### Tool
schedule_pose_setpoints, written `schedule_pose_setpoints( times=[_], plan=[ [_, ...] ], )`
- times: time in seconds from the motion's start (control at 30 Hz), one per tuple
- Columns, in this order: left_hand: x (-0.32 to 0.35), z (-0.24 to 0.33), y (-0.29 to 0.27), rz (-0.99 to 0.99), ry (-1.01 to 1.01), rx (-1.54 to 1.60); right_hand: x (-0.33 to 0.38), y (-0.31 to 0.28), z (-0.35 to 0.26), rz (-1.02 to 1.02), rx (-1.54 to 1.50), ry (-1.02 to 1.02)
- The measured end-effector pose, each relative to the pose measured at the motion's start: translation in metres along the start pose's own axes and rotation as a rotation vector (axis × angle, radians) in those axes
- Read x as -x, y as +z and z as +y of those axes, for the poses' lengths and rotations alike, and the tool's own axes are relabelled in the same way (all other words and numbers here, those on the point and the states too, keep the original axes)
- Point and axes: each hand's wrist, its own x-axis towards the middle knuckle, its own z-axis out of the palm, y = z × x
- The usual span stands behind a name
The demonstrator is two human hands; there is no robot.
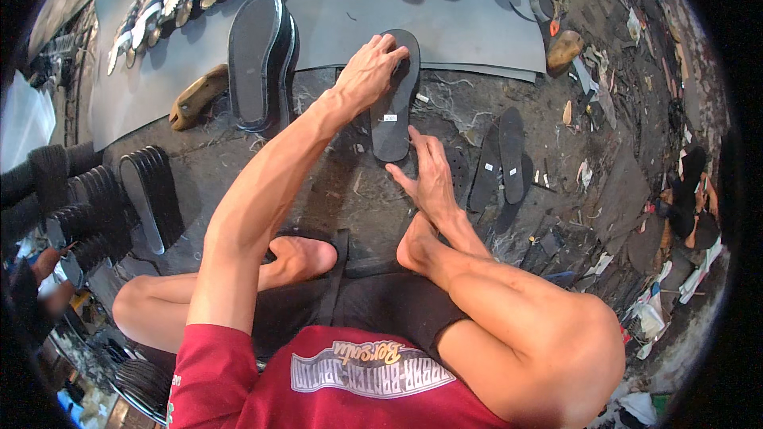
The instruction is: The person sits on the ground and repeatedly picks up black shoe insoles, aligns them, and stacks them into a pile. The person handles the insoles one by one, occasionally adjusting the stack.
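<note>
The black sole (392, 103) lies flat on the floor (334, 183), left hand (369, 71) pressing its far end with spread fingers, right hand (429, 175) open at its near end, steadying it

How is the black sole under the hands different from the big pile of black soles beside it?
The single sole lies flat and alone; the stack of soles has several piled together. The single sole carries a small white sticker; the stack shows none. The left hand and right hand touch the single sole; nobody touches the stack. Both are black and foot-shaped.
</note>
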Motion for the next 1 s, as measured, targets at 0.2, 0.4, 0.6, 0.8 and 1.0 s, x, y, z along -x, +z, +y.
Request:
schedule_pose_setpoints(
  times=[0.2,0.4,0.6,0.8,1.0],
  plan=[
    [0.046,0.02,-0.02,-0.191,0.078,-0.096,-0.001,0.002,0.004,0.006,-0.04,0.039],
    [0.058,0.036,-0.023,-0.302,-0.052,-0.078,-0.003,0.003,0.004,-0.005,-0.029,0.054],
    [0.044,0.069,-0.002,-0.233,-0.126,-0.267,-0.042,-0.042,0.019,0.003,-0.145,0.229],
    [0.013,0.133,0.023,-0.544,-0.277,-0.622,-0.16,-0.086,0.043,0.017,-0.282,0.136],
    [0.005,0.141,0.044,-0.516,-0.41,-0.607,-0.21,-0.044,0.018,-0.512,-0.359,-0.1]
  ],
)
